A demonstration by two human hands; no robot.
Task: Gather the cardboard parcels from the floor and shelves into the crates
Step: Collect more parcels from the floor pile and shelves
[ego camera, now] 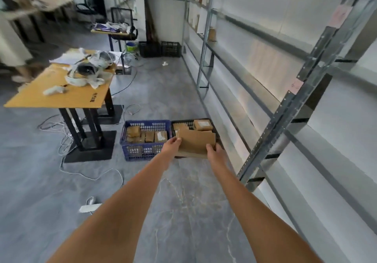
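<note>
The left hand (172,143) pinches the left edge of a flat cardboard parcel (196,143), thumb on top and fingers under, while the right hand (214,150) curls round its near right corner; the parcel hangs tilted over the near rim of the black crate (215,128), which sits at about one o'clock from the arms. Touching that crate at its nine o'clock side is the blue crate (145,152), already holding several small parcels. I judge that the wide parcel could snag on the black crate's rim or land crooked on the small parcel (203,124) lying at the far end, since it spans most of the opening. At three o'clock stands the metal shelving (285,117), its upright close to the right forearm. At ten o'clock a cardboard-topped table (61,95) carries wrapped clutter, and loose cables (67,138) trail over the floor around its base, a tripping risk.
</note>
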